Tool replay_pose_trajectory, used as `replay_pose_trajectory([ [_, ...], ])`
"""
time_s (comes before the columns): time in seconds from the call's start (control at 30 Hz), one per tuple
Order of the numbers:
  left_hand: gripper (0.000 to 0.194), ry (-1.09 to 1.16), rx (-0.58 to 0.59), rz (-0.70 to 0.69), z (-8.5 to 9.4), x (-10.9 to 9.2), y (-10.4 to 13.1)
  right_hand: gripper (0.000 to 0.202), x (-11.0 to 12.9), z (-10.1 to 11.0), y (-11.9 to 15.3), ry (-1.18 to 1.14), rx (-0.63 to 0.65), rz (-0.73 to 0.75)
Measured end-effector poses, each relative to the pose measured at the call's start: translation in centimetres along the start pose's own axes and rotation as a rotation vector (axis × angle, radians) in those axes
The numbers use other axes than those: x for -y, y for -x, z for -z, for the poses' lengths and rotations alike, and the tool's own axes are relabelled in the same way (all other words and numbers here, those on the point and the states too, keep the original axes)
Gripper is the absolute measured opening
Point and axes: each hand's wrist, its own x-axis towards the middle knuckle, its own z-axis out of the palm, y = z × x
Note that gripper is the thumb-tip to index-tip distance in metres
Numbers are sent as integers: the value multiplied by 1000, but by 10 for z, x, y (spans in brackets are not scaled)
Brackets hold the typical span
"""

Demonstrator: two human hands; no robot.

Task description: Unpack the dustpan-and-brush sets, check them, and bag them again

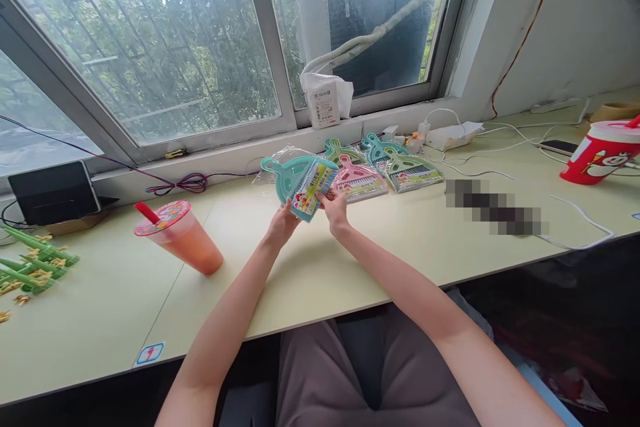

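Observation:
Over the table I hold up a teal mini dustpan and brush set [291, 179] with a colourful printed label card across its front. My left hand [283, 223] is closed on its lower left edge, the thumb on the front. My right hand [334, 208] grips the lower right edge near the label. The handle loop points to the upper left, and clear plastic film shows behind it. Just beyond my right hand lie more packed sets: a pink one [360, 177], a green one [413, 167] and others in teal and green behind them.
A cup of orange drink [193, 240] with a red straw stands at left. Green plastic pieces [35, 263] and a black tablet [49, 192] are farther left. A red cup [597, 150], white cables and a pixelated dark thing [495, 207] lie right. A tissue pack [324, 105] rests on the sill.

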Motion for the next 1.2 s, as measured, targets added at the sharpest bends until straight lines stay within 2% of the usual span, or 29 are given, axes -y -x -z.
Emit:
replay_pose_trajectory([
  [0.07,57,0,112,45,-7,0,4,23,1,1,-1,-6,-5,9],
  [0.13,60,-4,178,64,-14,3,5,23,1,2,-3,-22,-25,13],
  [0.2,64,-35,128,31,-18,6,5,22,1,2,-3,-28,-39,18],
  [0.27,68,-153,-86,-65,-18,8,3,21,0,3,-4,-17,-40,24],
  [0.37,70,-550,-603,-340,-10,0,4,22,-2,3,-4,14,-37,29],
  [0.4,65,-714,-721,-442,-7,-5,5,23,-3,2,-4,21,-36,33],
  [0.43,57,-875,-774,-529,-5,-11,7,24,-4,2,-4,25,-31,38],
  [0.47,48,-1025,-765,-589,-4,-16,8,25,-5,2,-4,28,-21,43],
  [0.5,39,-1155,-707,-614,-3,-21,10,26,-6,1,-4,30,-8,47],
  [0.57,30,-1356,-551,-587,-4,-27,12,27,-10,1,-4,43,22,55],
  [0.63,24,-1481,-452,-541,-6,-27,12,26,-14,0,-4,74,38,62],
  [0.7,17,-1536,-404,-514,-8,-23,12,25,-18,0,-3,114,41,67],
  [0.8,10,-1498,-394,-492,-8,-18,10,22,-21,1,-3,153,32,66],
  [1.0,20,-1305,-446,-479,-8,-19,9,17,-22,1,-4,170,4,36],
  [1.1,20,-1438,-486,-559,-10,-18,12,13,-23,0,-3,198,-12,23],
  [1.2,15,-1687,-412,-604,-11,-18,15,12,-25,-1,-1,224,-29,9],
])
